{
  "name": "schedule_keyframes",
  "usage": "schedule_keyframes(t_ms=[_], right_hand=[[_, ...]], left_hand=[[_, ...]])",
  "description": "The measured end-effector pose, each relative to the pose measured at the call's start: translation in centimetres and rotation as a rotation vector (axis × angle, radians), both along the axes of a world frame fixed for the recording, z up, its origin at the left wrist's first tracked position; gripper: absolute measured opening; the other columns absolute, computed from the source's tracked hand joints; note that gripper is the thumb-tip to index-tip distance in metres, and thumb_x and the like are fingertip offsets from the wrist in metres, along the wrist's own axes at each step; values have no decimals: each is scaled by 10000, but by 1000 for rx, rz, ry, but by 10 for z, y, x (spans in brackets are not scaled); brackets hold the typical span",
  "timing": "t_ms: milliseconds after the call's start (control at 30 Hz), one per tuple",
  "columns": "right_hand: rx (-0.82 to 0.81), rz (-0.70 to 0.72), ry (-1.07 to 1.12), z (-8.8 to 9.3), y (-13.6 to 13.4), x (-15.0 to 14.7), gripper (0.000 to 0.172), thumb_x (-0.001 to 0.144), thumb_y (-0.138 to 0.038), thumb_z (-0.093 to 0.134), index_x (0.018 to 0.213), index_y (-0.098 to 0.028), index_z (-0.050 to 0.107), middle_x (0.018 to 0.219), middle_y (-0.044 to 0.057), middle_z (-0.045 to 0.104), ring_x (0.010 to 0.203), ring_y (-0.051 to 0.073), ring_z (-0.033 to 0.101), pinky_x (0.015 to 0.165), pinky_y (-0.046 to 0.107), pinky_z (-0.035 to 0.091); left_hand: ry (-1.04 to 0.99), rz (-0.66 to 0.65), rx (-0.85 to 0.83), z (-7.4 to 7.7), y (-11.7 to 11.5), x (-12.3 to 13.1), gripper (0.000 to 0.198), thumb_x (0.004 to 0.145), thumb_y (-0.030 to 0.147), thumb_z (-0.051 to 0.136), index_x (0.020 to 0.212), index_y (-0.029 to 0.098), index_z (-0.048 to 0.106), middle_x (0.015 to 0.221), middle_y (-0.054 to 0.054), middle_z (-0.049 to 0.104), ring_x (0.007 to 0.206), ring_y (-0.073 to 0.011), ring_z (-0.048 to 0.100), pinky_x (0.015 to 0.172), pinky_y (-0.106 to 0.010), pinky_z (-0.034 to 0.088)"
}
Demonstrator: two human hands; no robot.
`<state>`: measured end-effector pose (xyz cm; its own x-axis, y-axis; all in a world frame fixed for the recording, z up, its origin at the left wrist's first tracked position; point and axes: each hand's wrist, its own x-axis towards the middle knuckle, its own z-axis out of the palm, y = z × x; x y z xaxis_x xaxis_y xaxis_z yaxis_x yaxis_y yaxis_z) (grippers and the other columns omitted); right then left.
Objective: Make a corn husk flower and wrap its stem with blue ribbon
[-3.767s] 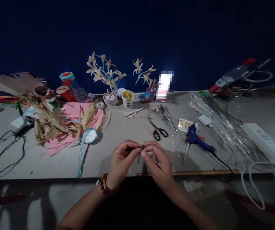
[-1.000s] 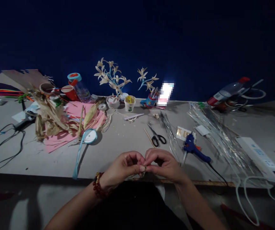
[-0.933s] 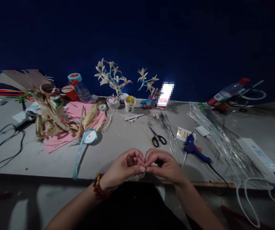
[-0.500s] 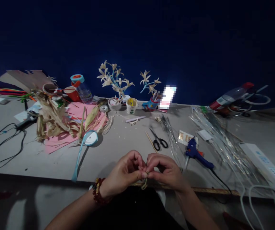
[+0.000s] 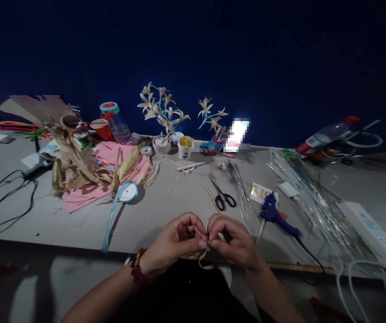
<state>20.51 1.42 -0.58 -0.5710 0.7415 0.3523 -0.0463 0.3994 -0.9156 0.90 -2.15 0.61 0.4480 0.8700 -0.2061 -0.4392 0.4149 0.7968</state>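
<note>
My left hand (image 5: pixel 182 237) and my right hand (image 5: pixel 233 238) meet at the table's front edge, above my lap. Both are closed in a pinch on a thin, pale yellowish strip (image 5: pixel 202 261) that looks like dried husk. One end of it curls down below my fingertips; the part between the fingers is mostly hidden. Just beyond my right hand lie black-handled scissors (image 5: pixel 225 201) and a thin wooden stick (image 5: pixel 212 197). A blue glue gun (image 5: pixel 275 216) rests to the right of that hand.
Dried corn husks (image 5: pixel 75 163) lie on pink paper (image 5: pixel 78 202) at left, beside a light-blue tape roll (image 5: pixel 127 192). Husk flowers (image 5: pixel 161 112) stand at the back near a white tub (image 5: pixel 186 150). Wires (image 5: pixel 317 202) and a power strip (image 5: pixel 367 226) lie at right.
The strip's loose end now hangs lower and longer in a curl below my fingers. My fingertips have shifted slightly apart; both hands stay at the same place.
</note>
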Motion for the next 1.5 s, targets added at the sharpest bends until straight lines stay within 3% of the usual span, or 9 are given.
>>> schedule_keyframes(t_ms=[167, 267, 400, 600, 800, 967, 1200, 1367, 1500], right_hand=[[23, -26, -35, -2, 1, 2, 168, 927, -340, 606, 826, -205, 605, 750, 16, 587, 690, 164, 567, 636, 294, 471], [37, -36, -55, 1, 1, 2, 180, 926, -349, 607, 818, -206, 606, 745, 15, 591, 682, 163, 568, 627, 289, 471], [73, -68, -65, 4, 0, -1, 168, 927, -334, 606, 817, -207, 606, 740, 12, 592, 673, 158, 567, 613, 280, 469], [169, -184, -77, 3, -5, -6, 78, 920, -253, 607, 852, -214, 601, 741, 4, 598, 675, 158, 572, 621, 280, 473], [210, -252, 25, -4, -10, -10, 23, 917, -215, 592, 897, -221, 602, 760, 22, 621, 704, 180, 599, 634, 314, 499], [214, -244, 44, -4, -11, -11, 56, 908, -172, 595, 921, -227, 602, 774, 18, 618, 722, 177, 601, 648, 316, 500], [231, -271, 80, -7, -11, -14, 51, 918, -184, 594, 930, -227, 618, 779, 31, 624, 728, 187, 602, 652, 332, 503], [182, -254, 123, -8, -8, -17, 100, 890, -289, 689, 962, -231, 650, 791, 39, 660, 716, 189, 619, 651, 329, 521], [140, -230, 137, -5, -10, -21, 44, 904, -248, 662, 936, -219, 668, 786, 54, 675, 716, 187, 623, 635, 319, 516]], left_hand=[[212, -12, 70, 6, 0, -6, 188, 809, 324, 766, 864, 156, 702, 773, -26, 666, 713, -135, 588, 684, -252, 461], [395, 8, 312, 10, 1, -7, 176, 896, 329, 662, 870, 167, 726, 834, -59, 711, 804, -175, 630, 776, -297, 475], [591, 84, 635, 12, -1, -6, 103, 888, 279, 677, 894, 187, 724, 898, -77, 729, 878, -208, 656, 852, -338, 478], [829, 205, 895, 12, -5, -5, 83, 896, 161, 630, 913, 203, 699, 838, -66, 735, 824, -205, 662, 1013, -431, 416], [814, 309, 940, 11, -7, -3, 145, 867, 105, 635, 925, 220, 702, 832, -69, 723, 823, -213, 661, 1002, -442, 435], [762, 331, 907, 12, -7, -2, 149, 848, 90, 648, 903, 219, 699, 796, -68, 705, 808, -224, 640, 895, -412, 482], [794, 457, 1106, 9, -8, 0, 195, 829, 31, 620, 943, 186, 649, 794, -65, 690, 782, -203, 616, 764, -375, 512], [800, 485, 1150, 6, -8, 0, 217, 822, -14, 614, 935, 171, 621, 779, -59, 672, 783, -186, 609, 723, -336, 514], [787, 492, 1177, 3, -7, 0, 229, 824, -23, 619, 947, 169, 613, 790, -60, 665, 796, -183, 608, 725, -326, 513]])
